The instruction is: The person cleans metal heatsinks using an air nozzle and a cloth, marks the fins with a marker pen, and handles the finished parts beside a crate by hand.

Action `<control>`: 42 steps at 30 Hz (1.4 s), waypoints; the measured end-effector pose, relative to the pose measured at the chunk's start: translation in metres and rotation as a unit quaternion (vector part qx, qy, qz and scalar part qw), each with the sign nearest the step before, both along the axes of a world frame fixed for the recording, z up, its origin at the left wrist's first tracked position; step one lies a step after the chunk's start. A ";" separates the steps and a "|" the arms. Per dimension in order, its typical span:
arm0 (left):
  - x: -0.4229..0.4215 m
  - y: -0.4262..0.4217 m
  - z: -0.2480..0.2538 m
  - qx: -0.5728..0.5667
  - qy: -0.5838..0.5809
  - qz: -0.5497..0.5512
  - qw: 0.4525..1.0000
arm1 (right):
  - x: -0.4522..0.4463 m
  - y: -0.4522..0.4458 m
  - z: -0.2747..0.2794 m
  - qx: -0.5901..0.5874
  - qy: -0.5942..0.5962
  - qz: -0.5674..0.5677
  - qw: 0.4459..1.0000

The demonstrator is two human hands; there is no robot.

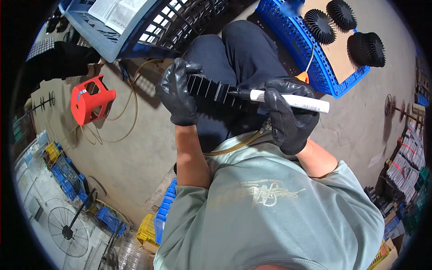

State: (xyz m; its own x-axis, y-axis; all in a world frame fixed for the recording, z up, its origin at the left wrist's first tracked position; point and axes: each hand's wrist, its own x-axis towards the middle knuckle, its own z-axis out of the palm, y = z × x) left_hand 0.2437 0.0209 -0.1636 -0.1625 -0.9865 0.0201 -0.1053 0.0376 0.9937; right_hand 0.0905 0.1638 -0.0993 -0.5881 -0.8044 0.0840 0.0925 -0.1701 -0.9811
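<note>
- Hands: you have two, both in black gloves, near the middle of the frame.
- Your left hand (177,92) is bent around the left end of one black finned part (209,88), which is in the centre of the frame, above your lap.
- Your right hand (292,114) pinches one white marker (294,101) between thumb and fingers; its black tip points left, at the fins. I cannot tell if the tip touches them.
- Round finned pieces: you can count three groups in the upper right, (320,27) (341,15) (366,50), on one brown sheet (334,62). The lowest looks thicker, and I cannot tell if it is one piece or several.
- Blue crate (327,81): one is under this sheet. One blue-grey basket (112,47) stands in the upper left, with printed paper (118,14) in it.
- Red frame (92,100): one, at the left, beside a thin yellowish hose (135,108).
- Dark sleeve (58,63) of another person: one shows in the upper left.
- Floor (144,157): it is grey and smooth-looking, with shadows.
- Room: you have one round fan (67,231) in the lower left, blue crates (65,177) above it, and stacked grey bundles (407,157) with red bands at the right edge.
</note>
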 end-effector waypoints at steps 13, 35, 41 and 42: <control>-0.002 0.001 0.005 -0.016 0.007 -0.004 1.000 | -0.003 0.002 0.001 0.027 0.047 0.006 0.999; -0.001 0.002 0.005 0.000 0.027 -0.004 1.000 | 0.005 -0.004 0.009 0.003 -0.139 -0.014 0.990; -0.001 0.003 0.008 -0.006 0.012 -0.008 1.000 | 0.001 -0.005 0.005 0.004 -0.046 -0.023 0.999; -0.001 0.003 0.007 -0.002 0.020 -0.003 1.000 | 0.000 -0.004 0.006 0.015 -0.078 -0.018 0.997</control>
